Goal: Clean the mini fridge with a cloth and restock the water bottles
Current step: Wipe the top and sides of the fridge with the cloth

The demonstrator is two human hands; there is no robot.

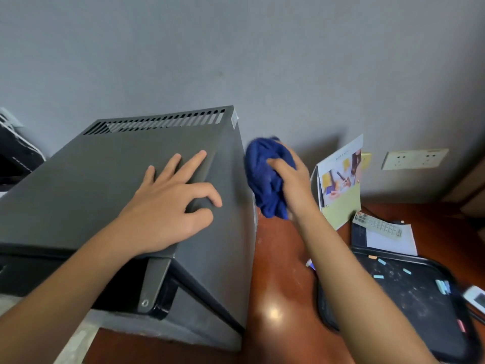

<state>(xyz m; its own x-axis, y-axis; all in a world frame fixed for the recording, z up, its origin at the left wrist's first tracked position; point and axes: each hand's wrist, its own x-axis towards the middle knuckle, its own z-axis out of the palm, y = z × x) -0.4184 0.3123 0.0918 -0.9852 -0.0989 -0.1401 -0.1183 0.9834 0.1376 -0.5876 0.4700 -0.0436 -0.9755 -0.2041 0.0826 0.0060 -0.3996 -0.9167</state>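
Head view. Mini fridge (105, 185) on bench (278, 285), toward left edge, back near wall; door not seen from here. Left hand (168, 206) flat on fridge top, fingers spread, steadying. Right hand (291, 179) bunched round blue cloth (265, 177), pressing it to fridge's right side wall. Cloth soft, light, crumples easily; best held wadded. Fridge likely heavy, rigid, smooth-skinned. Black tray (409, 292) at right edge, holding small paper scraps. No water bottles visible.

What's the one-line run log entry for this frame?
step: wiping fridge side | left hand: flat on mini fridge top | right hand: grips blue cloth against right side | bottles: not in view
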